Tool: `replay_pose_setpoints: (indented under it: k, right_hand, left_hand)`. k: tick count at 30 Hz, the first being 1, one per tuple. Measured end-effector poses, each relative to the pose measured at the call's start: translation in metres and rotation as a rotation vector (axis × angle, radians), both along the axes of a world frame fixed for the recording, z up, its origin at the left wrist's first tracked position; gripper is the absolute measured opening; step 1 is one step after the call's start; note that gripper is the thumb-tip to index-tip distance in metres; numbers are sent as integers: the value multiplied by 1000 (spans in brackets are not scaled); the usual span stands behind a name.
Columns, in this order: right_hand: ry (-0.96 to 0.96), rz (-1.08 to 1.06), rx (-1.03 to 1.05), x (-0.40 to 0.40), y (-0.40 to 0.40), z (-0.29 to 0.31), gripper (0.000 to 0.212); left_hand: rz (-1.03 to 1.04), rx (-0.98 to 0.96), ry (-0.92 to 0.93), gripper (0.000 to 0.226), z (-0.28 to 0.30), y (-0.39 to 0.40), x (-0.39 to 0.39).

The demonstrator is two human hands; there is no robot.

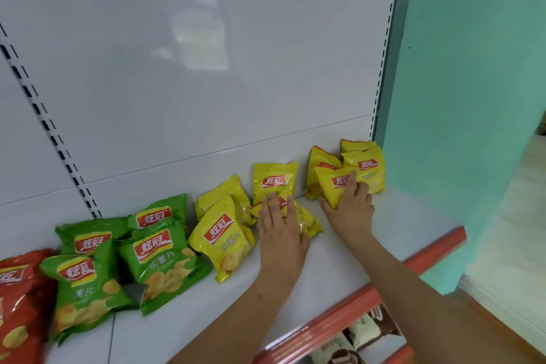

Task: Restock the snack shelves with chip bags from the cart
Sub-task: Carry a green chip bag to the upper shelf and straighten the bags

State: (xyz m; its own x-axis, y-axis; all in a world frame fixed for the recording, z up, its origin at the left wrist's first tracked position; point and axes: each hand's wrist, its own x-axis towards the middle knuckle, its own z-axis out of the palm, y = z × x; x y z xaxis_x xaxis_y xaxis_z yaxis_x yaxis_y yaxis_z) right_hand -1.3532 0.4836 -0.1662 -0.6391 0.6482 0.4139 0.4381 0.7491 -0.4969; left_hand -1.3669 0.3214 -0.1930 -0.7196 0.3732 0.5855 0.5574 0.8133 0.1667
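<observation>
Nearest the viewer runs the red front rail [384,289] of the shelf [399,216], and everything else lies behind it. Just behind the rail, the left hand [280,233] lies flat on a fallen yellow chip bag [307,223], fingers [291,207] straight and spread, pressing rather than gripping. Further back and toward the rail's right end, the right hand [351,204] rests against a leaning yellow bag [334,186], fingers extended over its front, thumb under its lower edge; it steadies the bag more than it clutches it. Behind that bag, more yellow bags [366,168] stand against the back panel [206,68]. Toward the rail's left end lie green bags [159,260] and a red bag [20,289], loosely heaped. The cart is not in view.

The step in hand looks like tidying the yellow row, not fetching stock. Next, the fallen bag probably wants lifting by its top seam and standing upright between its neighbours, lightly, since the bags are puffy and slippery.
</observation>
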Motion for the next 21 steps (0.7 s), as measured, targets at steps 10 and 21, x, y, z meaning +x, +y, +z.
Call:
replay_pose_setpoints:
  k: [10, 21]
  right_hand:
    - [-67, 130, -7, -42, 3, -18, 95]
    - [-21, 221, 13, -40, 2, -28, 79]
  left_hand:
    - [-20, -144, 116, 90, -13, 3, -25]
    - [-173, -399, 326, 84, 1, -4, -66]
